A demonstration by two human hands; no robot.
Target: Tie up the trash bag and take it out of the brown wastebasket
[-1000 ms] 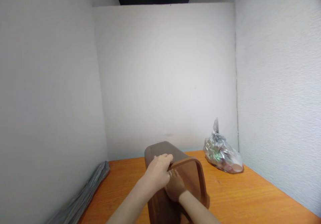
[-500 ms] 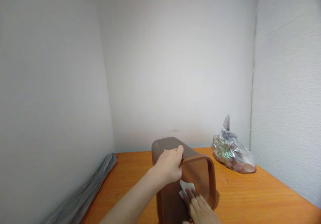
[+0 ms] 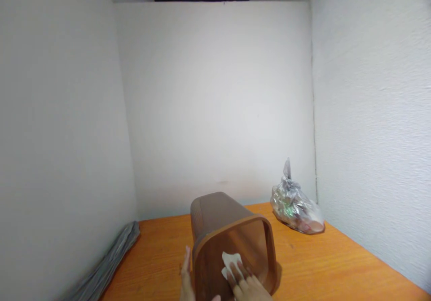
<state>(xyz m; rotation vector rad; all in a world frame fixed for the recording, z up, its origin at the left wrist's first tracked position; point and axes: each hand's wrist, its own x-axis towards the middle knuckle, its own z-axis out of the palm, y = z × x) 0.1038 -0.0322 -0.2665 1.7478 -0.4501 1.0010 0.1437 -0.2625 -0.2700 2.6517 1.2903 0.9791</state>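
Observation:
A brown plastic bin [image 3: 215,213] lies on its side on the wooden table, its wide mouth turned towards me. Inside the mouth, my right hand [image 3: 247,285] presses a crumpled white tissue [image 3: 232,261] against the inner wall, fingers over it. My left hand [image 3: 186,281] is upright beside the left edge of the bin's rim, fingers stretched out and close to the outer side. Most of its palm is below the picture. A thumb tip shows at the bottom edge, and I cannot tell which hand it belongs to.
A knotted clear plastic bag [image 3: 296,209] with mixed items inside stands at the table's back right. A long folded grey plastic sheet or bag [image 3: 107,263] lies along the left wall. White walls enclose the orange-brown table [image 3: 323,265] on three sides.
My left hand has come off the top of the rim and moved down to the bin's left side. The bin's mouth now faces me more. My right hand still holds the tissue inside.

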